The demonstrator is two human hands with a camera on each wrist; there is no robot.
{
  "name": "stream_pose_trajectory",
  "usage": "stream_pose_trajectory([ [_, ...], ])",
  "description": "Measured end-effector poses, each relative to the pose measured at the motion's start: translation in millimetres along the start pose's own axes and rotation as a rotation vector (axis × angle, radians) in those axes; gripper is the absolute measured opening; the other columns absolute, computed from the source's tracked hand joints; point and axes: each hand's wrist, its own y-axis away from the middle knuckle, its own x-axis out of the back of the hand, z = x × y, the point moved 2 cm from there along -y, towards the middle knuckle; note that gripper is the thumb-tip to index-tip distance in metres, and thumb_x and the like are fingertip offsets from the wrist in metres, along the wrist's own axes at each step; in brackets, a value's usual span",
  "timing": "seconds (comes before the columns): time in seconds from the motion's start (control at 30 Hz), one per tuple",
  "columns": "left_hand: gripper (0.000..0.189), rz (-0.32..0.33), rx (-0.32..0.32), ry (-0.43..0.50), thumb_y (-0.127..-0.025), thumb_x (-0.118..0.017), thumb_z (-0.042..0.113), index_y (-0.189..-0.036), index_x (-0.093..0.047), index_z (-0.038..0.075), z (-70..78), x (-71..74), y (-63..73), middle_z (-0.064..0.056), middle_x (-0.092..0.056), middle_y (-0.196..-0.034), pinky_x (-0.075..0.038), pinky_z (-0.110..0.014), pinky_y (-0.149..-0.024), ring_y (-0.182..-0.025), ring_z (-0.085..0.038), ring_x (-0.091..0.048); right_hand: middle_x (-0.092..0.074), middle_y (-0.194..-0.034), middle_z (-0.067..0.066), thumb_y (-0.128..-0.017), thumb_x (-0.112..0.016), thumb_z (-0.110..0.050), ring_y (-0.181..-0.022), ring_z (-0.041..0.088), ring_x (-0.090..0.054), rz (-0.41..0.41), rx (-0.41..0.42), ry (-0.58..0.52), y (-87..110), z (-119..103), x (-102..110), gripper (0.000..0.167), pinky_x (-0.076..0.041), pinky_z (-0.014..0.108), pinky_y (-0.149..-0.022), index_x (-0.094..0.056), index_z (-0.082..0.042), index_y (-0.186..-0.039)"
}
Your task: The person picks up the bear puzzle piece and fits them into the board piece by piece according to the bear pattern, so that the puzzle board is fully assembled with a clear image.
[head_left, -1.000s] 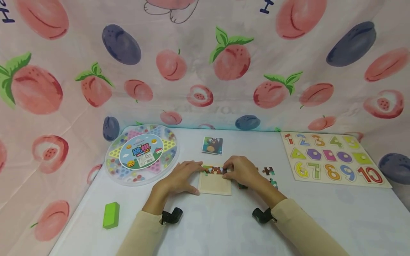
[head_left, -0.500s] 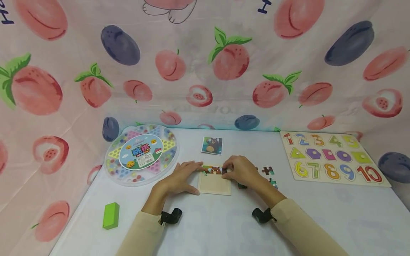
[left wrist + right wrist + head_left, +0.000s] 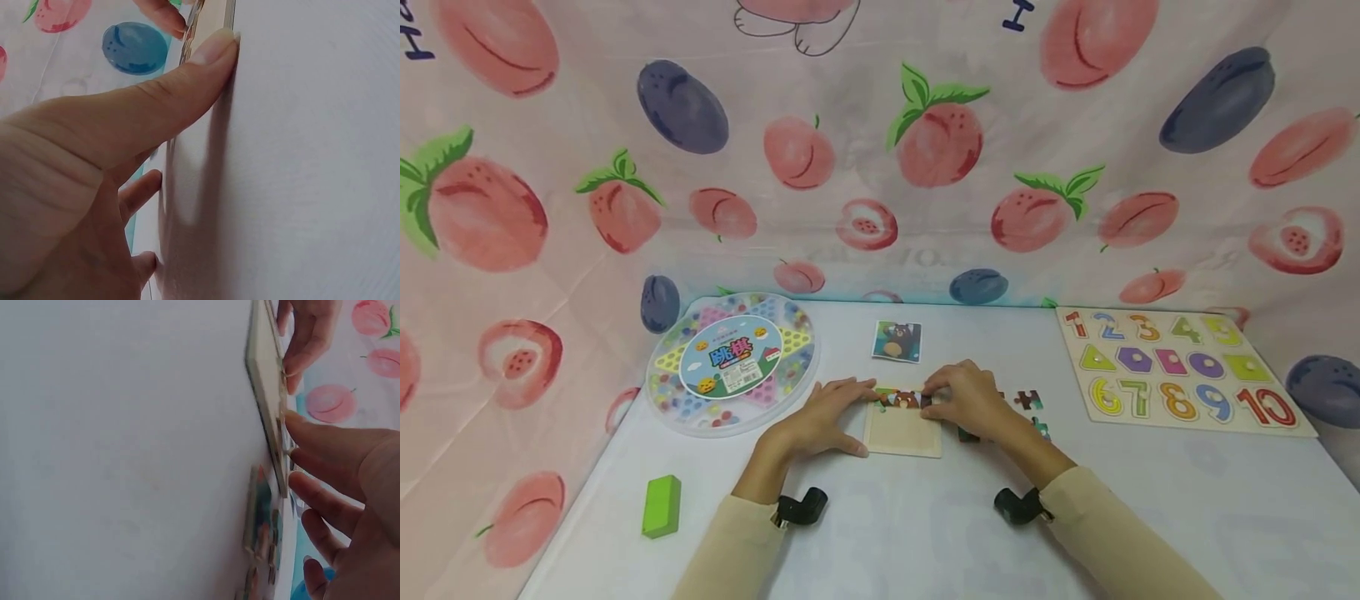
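Observation:
A square wooden puzzle tray [image 3: 902, 434] lies flat in the middle of the table in the head view. Along its far edge sits a row of bear-picture jigsaw pieces [image 3: 903, 400]. My left hand [image 3: 818, 419] rests at the tray's left side, its fingers near the far corner and its thumb [image 3: 209, 53] extended onto the near-left edge. At the tray's far right corner, my right hand [image 3: 972, 404] pinches a dark jigsaw piece [image 3: 926, 401] between thumb and fingers. The fingers partly cover that piece. In the right wrist view, the tray [image 3: 267, 381] appears edge-on.
Loose jigsaw pieces [image 3: 1028, 400] lie right of the tray, partly behind the right hand. Beyond the tray is a bear picture card [image 3: 897, 342]. A round Chinese checkers set [image 3: 730, 362] stands left, a number board [image 3: 1180, 371] right, and a green block [image 3: 661, 506] front left.
My right hand has shifted very slightly at the tray's far right corner, still pinching the jigsaw piece. The left hand and the tray stay in place.

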Motion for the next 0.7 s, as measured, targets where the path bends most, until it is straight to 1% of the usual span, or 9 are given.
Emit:
stream_pose_trajectory([
  [0.13,0.077,-0.002,0.005,0.007,-0.074,-0.090,0.023,-0.144,-0.056,0.020,0.1,0.0,-0.5,0.001,-0.040,-0.166,0.002,-0.067,-0.129,-0.159,-0.032,-0.022,-0.073,-0.128,0.003,-0.083,-0.084,-0.034,-0.126,0.036,-0.054,-0.018,0.017,-0.052,2.6,7,6,0.032,-0.037,0.065,-0.097,-0.079,-0.021,-0.112],
  [0.23,0.078,-0.003,0.016,0.000,-0.074,-0.090,0.023,-0.144,-0.056,0.021,0.0,-0.4,-0.2,0.003,-0.039,-0.166,0.002,-0.065,-0.130,-0.160,-0.031,-0.021,-0.071,-0.132,0.004,-0.084,-0.083,-0.034,-0.128,0.038,-0.052,-0.012,0.008,-0.075,4.5,14,9,0.037,-0.036,0.067,-0.098,-0.076,-0.021,-0.118],
  [0.33,0.079,-0.002,0.020,-0.004,-0.074,-0.090,0.023,-0.145,-0.056,0.021,-0.1,-0.9,0.2,0.003,-0.039,-0.166,0.002,-0.065,-0.130,-0.160,-0.031,-0.021,-0.070,-0.134,0.006,-0.084,-0.083,-0.033,-0.128,0.038,-0.053,0.009,-0.011,-0.074,5.5,21,13,0.039,-0.036,0.068,-0.100,-0.075,-0.020,-0.120],
  [0.4,0.079,0.001,0.016,-0.004,-0.073,-0.090,0.023,-0.145,-0.056,0.021,0.2,-0.8,0.2,0.003,-0.039,-0.166,0.002,-0.065,-0.130,-0.159,-0.031,-0.022,-0.069,-0.135,0.007,-0.084,-0.083,-0.032,-0.130,0.037,-0.052,0.019,-0.037,-0.092,6.1,26,18,0.040,-0.034,0.070,-0.104,-0.074,-0.020,-0.121],
  [0.53,0.080,0.003,0.010,-0.002,-0.073,-0.091,0.022,-0.144,-0.056,0.021,1.3,0.0,0.1,0.002,-0.040,-0.165,0.001,-0.066,-0.129,-0.159,-0.032,-0.023,-0.067,-0.137,0.010,-0.085,-0.083,-0.028,-0.134,0.039,-0.049,0.038,-0.030,-0.148,7.9,35,33,0.042,-0.032,0.074,-0.111,-0.072,-0.016,-0.125],
  [0.63,0.080,0.005,0.010,-0.004,-0.072,-0.091,0.022,-0.144,-0.057,0.021,1.7,0.4,0.0,0.002,-0.040,-0.165,0.001,-0.067,-0.129,-0.159,-0.032,-0.023,-0.065,-0.140,0.012,-0.086,-0.082,-0.026,-0.137,0.041,-0.048,0.046,-0.017,-0.188,9.3,42,42,0.045,-0.035,0.073,-0.112,-0.071,-0.013,-0.127],
  [0.7,0.080,0.006,0.013,-0.007,-0.072,-0.091,0.022,-0.145,-0.057,0.021,1.5,0.5,-0.2,0.003,-0.040,-0.165,0.001,-0.066,-0.130,-0.159,-0.031,-0.023,-0.062,-0.144,0.012,-0.087,-0.081,-0.026,-0.142,0.040,-0.044,0.045,-0.037,-0.219,10.7,47,46,0.046,-0.034,0.072,-0.115,-0.069,-0.014,-0.130],
])
